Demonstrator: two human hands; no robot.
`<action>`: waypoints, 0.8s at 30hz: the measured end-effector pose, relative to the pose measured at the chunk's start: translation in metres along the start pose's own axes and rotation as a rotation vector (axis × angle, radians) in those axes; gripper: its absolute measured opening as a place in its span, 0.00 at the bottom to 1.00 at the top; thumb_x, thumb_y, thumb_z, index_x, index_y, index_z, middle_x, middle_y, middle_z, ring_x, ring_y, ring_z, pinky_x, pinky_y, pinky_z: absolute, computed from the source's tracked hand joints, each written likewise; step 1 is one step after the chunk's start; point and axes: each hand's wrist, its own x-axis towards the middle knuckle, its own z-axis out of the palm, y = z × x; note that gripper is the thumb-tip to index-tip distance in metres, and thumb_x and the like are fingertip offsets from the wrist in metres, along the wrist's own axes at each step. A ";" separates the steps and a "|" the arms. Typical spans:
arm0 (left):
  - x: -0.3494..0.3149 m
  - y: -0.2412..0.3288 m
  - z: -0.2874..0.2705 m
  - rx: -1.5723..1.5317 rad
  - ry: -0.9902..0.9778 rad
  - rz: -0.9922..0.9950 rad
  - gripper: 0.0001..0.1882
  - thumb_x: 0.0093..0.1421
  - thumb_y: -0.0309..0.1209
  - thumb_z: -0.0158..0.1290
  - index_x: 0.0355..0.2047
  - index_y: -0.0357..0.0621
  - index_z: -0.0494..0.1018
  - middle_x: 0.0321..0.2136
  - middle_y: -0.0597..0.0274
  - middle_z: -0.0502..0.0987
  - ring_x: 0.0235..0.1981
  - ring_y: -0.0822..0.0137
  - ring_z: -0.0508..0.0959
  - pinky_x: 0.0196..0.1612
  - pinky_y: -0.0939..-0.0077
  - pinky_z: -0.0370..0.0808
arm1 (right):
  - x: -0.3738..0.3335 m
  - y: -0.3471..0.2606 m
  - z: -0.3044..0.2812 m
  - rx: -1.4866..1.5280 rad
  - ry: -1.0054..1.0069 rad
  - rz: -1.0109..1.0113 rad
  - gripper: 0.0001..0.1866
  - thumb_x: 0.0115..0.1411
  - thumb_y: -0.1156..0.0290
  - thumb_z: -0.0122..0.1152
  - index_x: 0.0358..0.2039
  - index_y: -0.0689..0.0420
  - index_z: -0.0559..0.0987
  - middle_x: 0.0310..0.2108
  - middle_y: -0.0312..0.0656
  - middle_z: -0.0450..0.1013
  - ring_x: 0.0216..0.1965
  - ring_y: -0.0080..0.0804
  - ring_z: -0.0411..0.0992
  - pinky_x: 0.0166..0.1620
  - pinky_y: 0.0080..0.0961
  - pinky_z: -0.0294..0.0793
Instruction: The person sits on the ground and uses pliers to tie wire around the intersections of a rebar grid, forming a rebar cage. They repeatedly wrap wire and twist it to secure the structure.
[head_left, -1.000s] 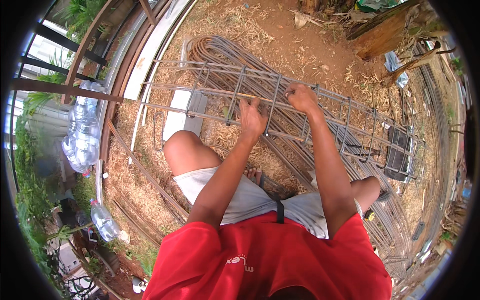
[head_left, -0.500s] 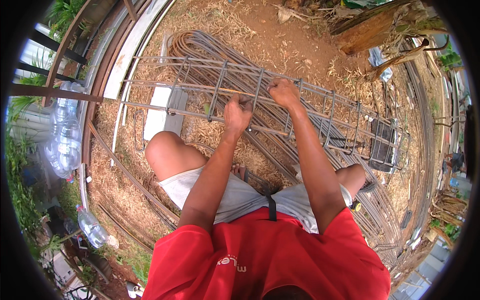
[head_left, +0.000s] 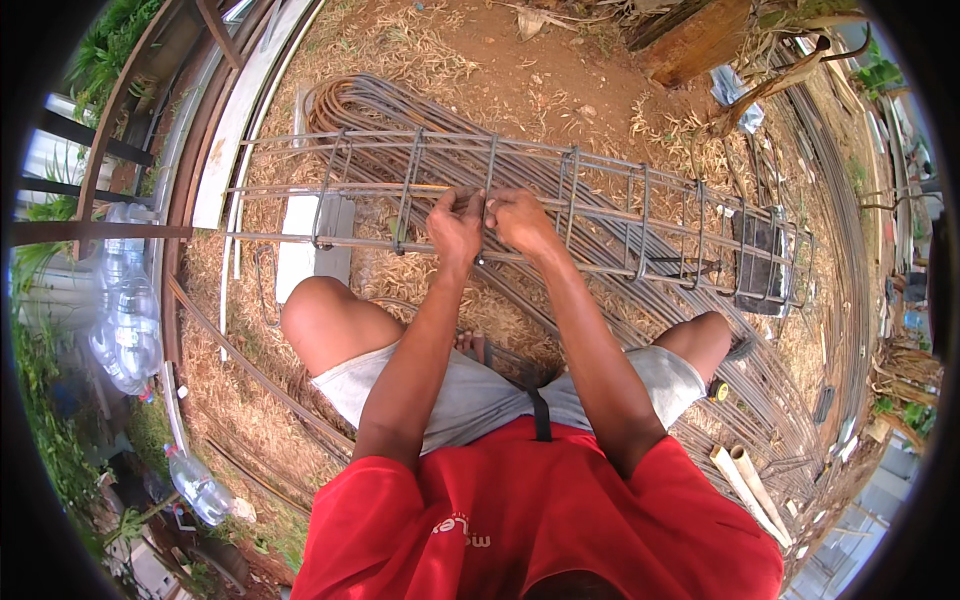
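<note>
A long rebar cage (head_left: 610,207) of straight bars and square stirrups lies across the ground in front of my bent knees. My left hand (head_left: 456,230) is closed at the middle bar, just left of a stirrup (head_left: 492,165). Close beside it, on the other side of that stirrup, my right hand (head_left: 522,222) is pinched, its fingertips nearly meeting the left ones. Whatever the fingers hold is too small or hidden to make out. Beneath the cage runs a thick bundle of bent rebar (head_left: 400,100).
A pale block (head_left: 315,240) sits under the cage's left end, and a dark block (head_left: 760,262) under its right end. Pincers (head_left: 690,268) lie inside the cage. Plastic bottles (head_left: 128,320) are at the left, a tree trunk (head_left: 695,45) at the far right, pipes (head_left: 745,485) near right.
My right hand has come down and left from the far bar to the middle bar, right beside my left hand. The whole view has shifted slightly.
</note>
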 end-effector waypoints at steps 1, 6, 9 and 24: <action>0.002 -0.004 0.002 -0.040 -0.005 -0.034 0.13 0.63 0.33 0.69 0.42 0.35 0.85 0.31 0.51 0.88 0.30 0.65 0.87 0.36 0.69 0.80 | -0.008 0.005 0.005 0.170 -0.013 0.000 0.14 0.71 0.68 0.56 0.39 0.67 0.84 0.29 0.46 0.79 0.21 0.31 0.72 0.28 0.36 0.72; 0.007 -0.027 0.006 -0.179 -0.095 0.033 0.10 0.67 0.27 0.67 0.42 0.31 0.85 0.29 0.63 0.85 0.30 0.74 0.79 0.34 0.76 0.76 | -0.029 0.022 0.005 -0.075 0.109 -0.259 0.17 0.72 0.66 0.56 0.48 0.68 0.83 0.34 0.56 0.81 0.36 0.53 0.79 0.46 0.48 0.76; 0.007 -0.037 -0.001 -0.214 -0.219 0.113 0.11 0.67 0.21 0.64 0.49 0.29 0.84 0.49 0.54 0.84 0.50 0.67 0.83 0.54 0.71 0.80 | -0.024 0.023 0.009 -0.016 0.075 -0.258 0.19 0.67 0.66 0.56 0.50 0.67 0.84 0.42 0.65 0.81 0.46 0.65 0.80 0.54 0.51 0.78; 0.000 -0.046 -0.010 0.155 -0.234 0.391 0.18 0.75 0.32 0.55 0.54 0.26 0.81 0.44 0.50 0.86 0.44 0.60 0.83 0.52 0.63 0.78 | 0.025 0.019 -0.003 -0.262 0.351 -0.275 0.19 0.54 0.71 0.70 0.47 0.59 0.87 0.45 0.53 0.84 0.49 0.52 0.83 0.48 0.47 0.81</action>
